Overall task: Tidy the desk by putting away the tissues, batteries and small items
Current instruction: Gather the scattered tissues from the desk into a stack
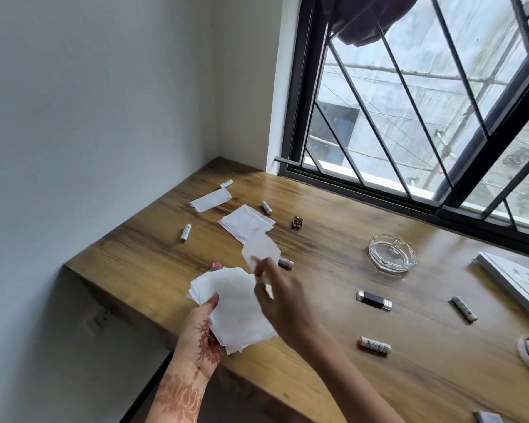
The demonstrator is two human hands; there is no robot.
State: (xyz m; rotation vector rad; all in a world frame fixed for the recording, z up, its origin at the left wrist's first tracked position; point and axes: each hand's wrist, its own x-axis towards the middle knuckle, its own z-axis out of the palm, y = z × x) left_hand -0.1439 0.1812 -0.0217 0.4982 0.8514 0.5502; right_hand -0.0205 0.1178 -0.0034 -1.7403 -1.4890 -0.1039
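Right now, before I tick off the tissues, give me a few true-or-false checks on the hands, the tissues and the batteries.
1. The left hand holds a stack of tissues. True.
2. The right hand is empty. False: it pinches a single tissue.
3. Batteries sit in the glass ashtray. False: they lie loose on the desk, like the near battery.
4. Two more tissues lie flat on the desk beyond the hands. True: the far tissue and the middle tissue.
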